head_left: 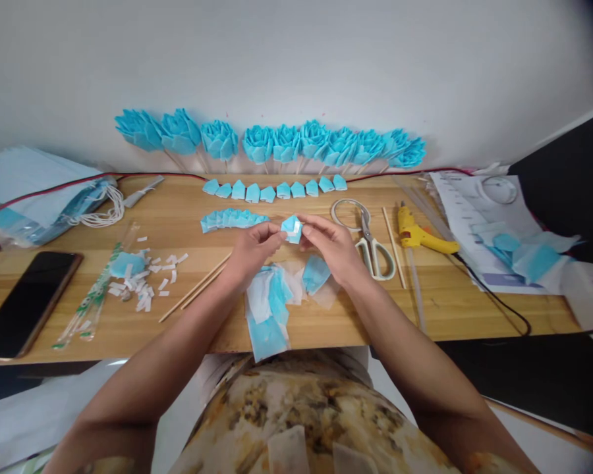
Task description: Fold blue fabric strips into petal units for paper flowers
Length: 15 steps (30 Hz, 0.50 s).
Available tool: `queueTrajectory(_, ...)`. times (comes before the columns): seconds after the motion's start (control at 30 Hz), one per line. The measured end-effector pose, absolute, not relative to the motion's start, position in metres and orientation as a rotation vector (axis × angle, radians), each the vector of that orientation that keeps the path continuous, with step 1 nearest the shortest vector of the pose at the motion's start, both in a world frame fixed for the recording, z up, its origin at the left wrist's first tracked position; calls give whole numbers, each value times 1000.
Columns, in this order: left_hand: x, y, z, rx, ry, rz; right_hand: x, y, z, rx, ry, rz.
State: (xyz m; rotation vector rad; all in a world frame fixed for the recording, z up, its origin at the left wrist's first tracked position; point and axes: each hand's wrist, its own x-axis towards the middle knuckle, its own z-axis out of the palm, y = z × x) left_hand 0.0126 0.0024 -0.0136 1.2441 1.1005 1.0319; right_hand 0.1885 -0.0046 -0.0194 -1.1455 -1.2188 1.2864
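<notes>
Between my two hands, over the middle of the table, is a small folded blue petal [291, 228] with a white strip across it. My left hand [254, 250] pinches its left edge. From the other side, the fingers of my right hand [329, 245] close on its right edge. Blue and white fabric pieces [269, 309] lie below my hands, and a single blue piece [316, 274] rests by my right wrist. Just behind my left hand is an overlapping row of blue pieces [232, 219]. Farther back sits a line of folded petals [283, 191].
Blue fabric flowers [258, 144] on sticks lean along the wall. Scissors [370, 243], a yellow glue gun [420, 234] and printed paper [494, 197] lie right. Left are wooden sticks [195, 288], white strips [145, 293], a phone [28, 304] and bagged masks [39, 191].
</notes>
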Motion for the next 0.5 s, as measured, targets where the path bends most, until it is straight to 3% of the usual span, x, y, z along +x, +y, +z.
queueTrajectory(0.5,10,10,-21,1087,1062,1143,187,-7,-17,-1127,-1352,1336)
